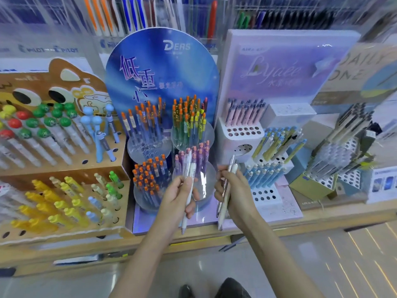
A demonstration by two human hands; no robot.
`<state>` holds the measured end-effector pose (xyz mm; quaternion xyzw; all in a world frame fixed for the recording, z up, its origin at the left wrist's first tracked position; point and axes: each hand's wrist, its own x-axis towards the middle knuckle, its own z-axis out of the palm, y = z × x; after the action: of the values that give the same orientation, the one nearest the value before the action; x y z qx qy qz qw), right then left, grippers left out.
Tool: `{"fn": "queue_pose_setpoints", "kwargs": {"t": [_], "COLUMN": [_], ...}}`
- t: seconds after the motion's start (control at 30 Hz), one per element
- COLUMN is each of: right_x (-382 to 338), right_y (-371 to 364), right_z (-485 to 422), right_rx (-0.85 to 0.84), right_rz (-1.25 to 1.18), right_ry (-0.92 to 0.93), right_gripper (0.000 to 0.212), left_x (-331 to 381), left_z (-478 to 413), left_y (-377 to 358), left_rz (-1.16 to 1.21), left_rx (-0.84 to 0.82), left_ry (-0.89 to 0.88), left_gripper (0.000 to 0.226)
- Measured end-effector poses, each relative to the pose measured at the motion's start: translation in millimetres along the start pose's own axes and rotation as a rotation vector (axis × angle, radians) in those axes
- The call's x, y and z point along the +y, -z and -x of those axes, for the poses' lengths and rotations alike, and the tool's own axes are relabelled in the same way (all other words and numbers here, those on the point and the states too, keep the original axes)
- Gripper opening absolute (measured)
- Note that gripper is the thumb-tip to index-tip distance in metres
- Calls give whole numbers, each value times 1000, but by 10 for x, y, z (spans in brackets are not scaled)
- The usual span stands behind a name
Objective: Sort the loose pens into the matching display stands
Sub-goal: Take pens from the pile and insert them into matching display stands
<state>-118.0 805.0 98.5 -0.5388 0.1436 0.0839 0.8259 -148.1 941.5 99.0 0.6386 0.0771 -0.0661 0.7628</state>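
Your left hand (178, 196) has its fingers curled tight round a white pen (184, 222). The pen stands near upright, button end above the fingers, tip below the palm. Directly beyond these fingers sits the clear cup of purple pens (200, 153) on the blue display stand (161, 67).

Your right hand (235, 190) has fingers and thumb closed round a bundle of loose pens (223, 214), with both ends protruding. Just beyond and right of these fingers is the lilac display stand (290, 67) with its white holed block (245, 131).
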Motion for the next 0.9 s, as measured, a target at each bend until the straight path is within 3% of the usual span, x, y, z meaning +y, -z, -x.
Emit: {"fn": "queue_pose_setpoints", "kwargs": {"t": [0.17, 0.27, 0.37, 0.7, 0.77, 0.9], "right_x": [-153, -230, -329, -726, -832, -1042], "right_y": [254, 418, 585, 1279, 1479, 1902], "right_z": [18, -23, -69, -166, -209, -263], "right_rx": [-71, -50, -11, 39, 49, -4], "right_rz": [-58, 77, 160, 372, 335, 261], "right_ry": [65, 123, 174, 147, 127, 95], "right_gripper": [20, 27, 21, 29, 29, 29], "left_x": [-42, -72, -81, -161, -192, -326], "left_z": [-67, -126, -204, -349, -382, -474], "left_y": [-309, -483, -661, -1552, -1759, -2091], "left_rz": [20, 3, -25, -73, -118, -185], "left_rx": [-45, -61, -40, -30, -47, -35], "left_ry": [21, 21, 15, 109, 89, 68], "left_gripper": [16, 11, 18, 22, 10, 10]}}
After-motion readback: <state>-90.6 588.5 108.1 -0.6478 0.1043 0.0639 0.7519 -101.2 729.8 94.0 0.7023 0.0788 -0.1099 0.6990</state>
